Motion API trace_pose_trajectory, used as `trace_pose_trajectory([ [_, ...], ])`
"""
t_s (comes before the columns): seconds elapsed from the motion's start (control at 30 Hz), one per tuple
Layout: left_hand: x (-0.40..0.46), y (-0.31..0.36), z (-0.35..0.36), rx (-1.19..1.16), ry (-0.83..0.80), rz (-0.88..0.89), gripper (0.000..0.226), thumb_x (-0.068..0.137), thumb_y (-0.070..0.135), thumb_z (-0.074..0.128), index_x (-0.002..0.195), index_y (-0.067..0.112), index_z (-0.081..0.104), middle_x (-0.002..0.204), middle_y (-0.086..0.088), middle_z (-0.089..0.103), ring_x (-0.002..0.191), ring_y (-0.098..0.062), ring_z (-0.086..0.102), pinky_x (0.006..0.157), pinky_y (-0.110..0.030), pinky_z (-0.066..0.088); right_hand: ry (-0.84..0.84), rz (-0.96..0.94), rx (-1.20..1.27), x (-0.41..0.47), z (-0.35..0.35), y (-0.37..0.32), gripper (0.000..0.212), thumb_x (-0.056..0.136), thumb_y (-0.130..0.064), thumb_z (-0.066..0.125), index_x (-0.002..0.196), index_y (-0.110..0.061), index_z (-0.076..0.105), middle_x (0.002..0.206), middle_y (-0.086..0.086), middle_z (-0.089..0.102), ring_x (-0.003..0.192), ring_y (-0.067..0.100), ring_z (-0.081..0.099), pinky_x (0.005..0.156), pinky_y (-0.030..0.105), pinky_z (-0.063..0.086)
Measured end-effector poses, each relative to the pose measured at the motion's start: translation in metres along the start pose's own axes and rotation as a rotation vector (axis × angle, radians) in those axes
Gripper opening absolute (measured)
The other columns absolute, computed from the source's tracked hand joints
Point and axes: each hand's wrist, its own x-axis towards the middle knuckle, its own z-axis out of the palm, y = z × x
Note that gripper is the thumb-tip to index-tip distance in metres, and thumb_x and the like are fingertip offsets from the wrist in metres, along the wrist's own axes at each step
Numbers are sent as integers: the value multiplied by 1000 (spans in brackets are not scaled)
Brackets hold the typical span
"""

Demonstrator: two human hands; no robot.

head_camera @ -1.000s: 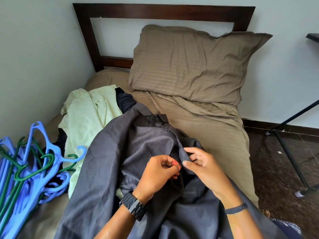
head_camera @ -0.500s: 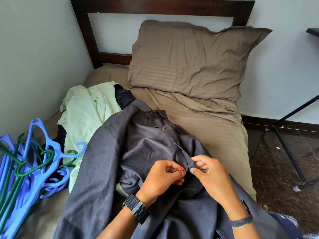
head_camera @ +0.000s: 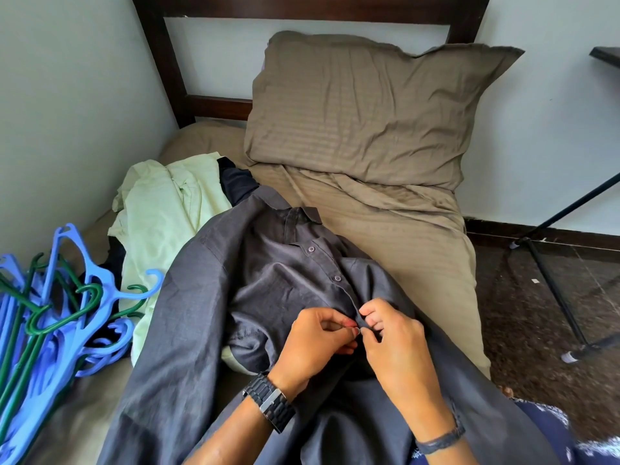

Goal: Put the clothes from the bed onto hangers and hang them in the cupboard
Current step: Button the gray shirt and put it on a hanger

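A dark grey button-up shirt (head_camera: 208,317) lies spread on the bed (head_camera: 402,236), collar toward the pillow. My left hand (head_camera: 315,344) and my right hand (head_camera: 392,337) meet at the shirt's front placket below two fastened buttons, each pinching the fabric edge there. A pale green garment (head_camera: 167,209) lies crumpled to the left, with a dark navy piece (head_camera: 235,182) beside it. A heap of blue and green plastic hangers (head_camera: 50,317) sits at the bed's left edge. The cupboard is out of view.
A large brown pillow (head_camera: 362,109) leans on the dark wooden headboard (head_camera: 174,75). The wall runs along the bed's left side. On the right, a black metal stand (head_camera: 550,280) stands on the dark floor, and a dark shelf corner (head_camera: 604,55) juts in.
My hands have slid a little lower along the placket, and a second fastened button shows above them. The shirt's collar area lies flatter. The camera has tilted slightly.
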Motion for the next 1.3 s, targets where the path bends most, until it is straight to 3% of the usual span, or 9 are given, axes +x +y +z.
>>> trace_pose_trajectory([
  [0.2,-2,-6,3,-44,25,-1,12,84,-3,65,75,5,66,66,-8,67,60,-12,65,63,-22,55,-52,87,175,-1,-7,-1,23,80,-2,70,96,-17,64,75,-11,62,71,-2,62,65,11,49],
  [0.6,-7,-6,7,-129,140,68,6,82,-4,68,81,2,66,69,-11,70,63,-16,67,64,-25,57,-63,101,255,1,-9,2,17,82,-7,68,89,-22,62,74,-10,69,67,-1,65,63,12,50],
  [0.77,-9,-3,8,-194,189,92,13,80,-7,69,82,4,62,65,-8,69,62,-19,66,65,-29,58,-99,133,363,5,-13,4,26,81,-1,65,89,-25,59,73,-12,69,65,8,66,68,36,58],
  [0.93,-8,3,12,-203,184,107,15,85,-7,59,85,7,62,68,-9,69,68,-23,67,74,-35,58,-33,31,254,7,-8,1,30,80,0,67,92,-25,54,72,-10,64,67,2,62,60,8,46],
  [1.03,-6,6,9,-220,183,142,7,85,2,65,88,5,61,72,-14,71,71,-26,67,76,-37,57,45,-47,192,6,-1,-5,28,79,1,68,94,-19,57,72,-13,58,72,5,61,58,14,48],
  [1.17,-4,8,4,-257,178,191,14,82,0,68,91,4,58,72,-16,71,69,-25,69,67,-31,55,150,-79,185,5,4,-11,27,79,0,70,94,-18,57,72,-15,57,72,7,62,59,23,53],
  [1.23,-2,12,4,-295,183,211,18,82,-5,66,94,4,55,68,-11,71,65,-20,69,65,-28,56,173,-16,273,8,2,-11,27,79,-1,69,88,-22,55,73,-11,63,67,5,63,58,17,51],
  [1.3,2,15,3,-304,187,249,24,82,-9,64,98,5,52,65,-8,69,62,-16,67,64,-26,56,148,115,442,14,0,-10,24,80,0,67,84,-21,57,72,-7,67,63,8,66,62,22,54],
])
